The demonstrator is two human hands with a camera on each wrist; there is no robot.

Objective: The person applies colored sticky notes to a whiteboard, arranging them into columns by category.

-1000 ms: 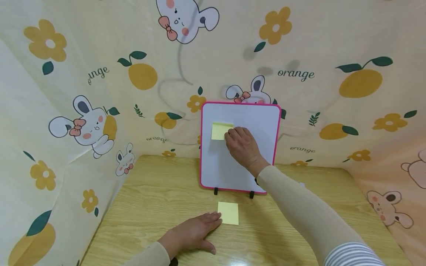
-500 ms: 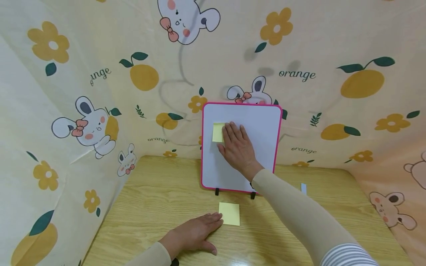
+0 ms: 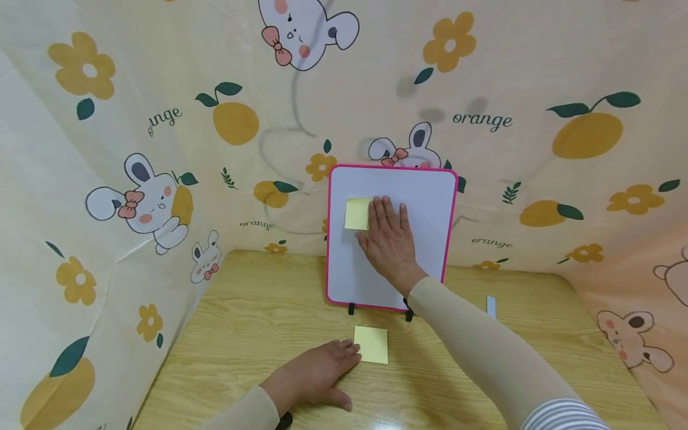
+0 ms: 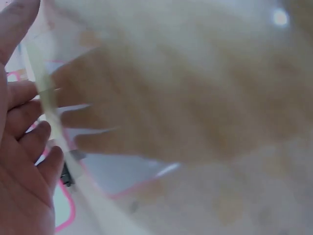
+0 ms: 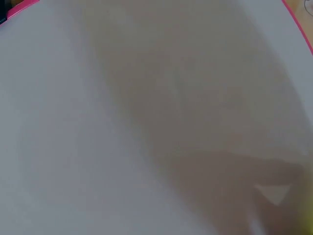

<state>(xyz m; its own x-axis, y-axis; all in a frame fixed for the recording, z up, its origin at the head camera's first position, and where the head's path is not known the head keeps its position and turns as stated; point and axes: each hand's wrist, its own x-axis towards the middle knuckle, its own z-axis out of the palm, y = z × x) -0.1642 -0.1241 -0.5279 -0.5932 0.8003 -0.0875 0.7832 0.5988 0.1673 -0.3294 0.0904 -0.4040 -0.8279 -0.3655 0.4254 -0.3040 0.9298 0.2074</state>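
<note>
A whiteboard (image 3: 355, 272) with a pink rim stands upright on black feet. On its upper left sticks a yellow sticky note (image 3: 357, 214). My right hand (image 3: 391, 240) lies flat against the board with straight fingers, its fingertips at the note's right edge. The right wrist view is filled by the whiteboard (image 5: 63, 127), with a yellow blur at its right edge. On the table in front lies a pad of yellow sticky notes (image 3: 372, 345). My left hand (image 3: 317, 373) rests on the table, fingers extended, fingertips at the pad's left edge. The left wrist view shows the left hand (image 4: 24, 161) close up.
The wood-grain table (image 3: 258, 298) reaches back to a printed cloth (image 3: 376, 89) hung behind and at the sides. A small pale strip (image 3: 491, 306) lies on the table to the right of the board, partly covered by my right sleeve.
My right fingers, earlier bent at the note's right edge, have straightened flat against the board, then shifted slightly right, uncovering more of the note. My left hand has stayed in place.
</note>
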